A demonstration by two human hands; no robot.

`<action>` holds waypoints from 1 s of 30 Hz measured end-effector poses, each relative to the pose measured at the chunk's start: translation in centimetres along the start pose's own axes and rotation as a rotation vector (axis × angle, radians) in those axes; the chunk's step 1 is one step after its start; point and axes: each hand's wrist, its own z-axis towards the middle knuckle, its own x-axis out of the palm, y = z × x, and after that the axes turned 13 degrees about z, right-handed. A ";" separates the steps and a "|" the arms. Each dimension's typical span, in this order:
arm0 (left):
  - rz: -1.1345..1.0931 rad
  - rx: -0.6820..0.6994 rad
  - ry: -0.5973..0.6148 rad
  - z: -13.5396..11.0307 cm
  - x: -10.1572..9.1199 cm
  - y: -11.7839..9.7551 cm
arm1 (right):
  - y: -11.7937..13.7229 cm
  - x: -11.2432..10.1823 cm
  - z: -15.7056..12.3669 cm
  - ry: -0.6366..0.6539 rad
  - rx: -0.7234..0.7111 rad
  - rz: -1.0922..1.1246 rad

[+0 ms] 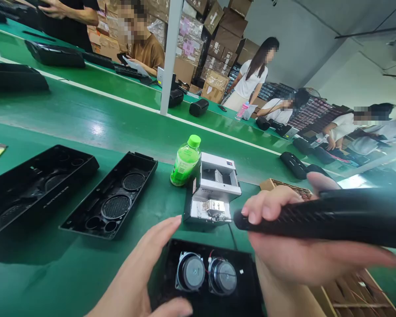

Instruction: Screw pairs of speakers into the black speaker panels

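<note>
Right-hand fingers (267,207) wrap a black speaker bar (356,215); left-hand fingers (161,233) spread open beside twin speaker drivers (190,273).

on the table (42,281), a bottle (185,160) stands just left of a jig (213,189). two speaker shells (113,196) lie side by side at left. a speaker panel (204,277) lies before the jig at bottom center, the left hand (138,268) beside it. the right hand (277,246) holds a speaker bar (350,215) above the panel's right edge, a tray (285,188) behind it.
</note>
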 end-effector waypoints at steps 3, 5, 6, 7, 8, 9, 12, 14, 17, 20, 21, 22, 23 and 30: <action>0.057 0.017 0.141 -1.5 0.5 2.6 | -2.8 -1.1 0.5 0.117 -0.022 -0.033; 0.127 0.016 0.204 -2.2 1.2 3.6 | -4.3 -1.8 0.6 0.221 0.018 -0.034; 0.159 0.007 0.222 -2.3 1.5 3.8 | -4.9 -2.0 0.6 0.278 0.035 -0.031; 0.178 -0.002 0.229 -2.4 1.6 3.9 | -5.3 -2.2 0.5 0.324 0.045 -0.025; 0.183 -0.010 0.232 -2.3 1.7 3.9 | -5.6 -2.4 0.5 0.347 0.054 -0.021; 0.179 -0.010 0.237 -2.3 1.7 3.9 | -5.7 -2.4 0.4 0.342 0.061 -0.019; 0.158 -0.005 0.258 -2.0 1.4 3.6 | -5.5 -2.1 0.3 0.232 0.100 -0.043; 0.167 -0.012 0.274 -2.0 1.2 3.5 | -5.2 -1.8 0.3 0.160 0.130 -0.064; 0.182 -0.041 0.298 -2.1 1.2 3.5 | -4.9 -1.7 0.5 0.091 0.134 -0.074; 0.169 -0.069 0.314 -2.3 1.3 3.5 | -5.2 -1.9 0.3 0.077 0.143 -0.065; 0.161 -0.077 0.313 -2.4 1.4 3.5 | -5.2 -2.0 0.1 0.080 0.167 -0.059; 0.154 -0.088 0.308 -2.4 1.5 3.4 | -5.2 -2.1 0.0 0.081 0.193 -0.053; 0.148 -0.100 0.299 -2.5 1.6 3.4 | -5.1 -2.2 -0.2 0.078 0.216 -0.050; 0.124 -0.165 0.273 -2.9 2.3 2.9 | -1.5 -1.3 0.0 -0.006 0.137 -0.018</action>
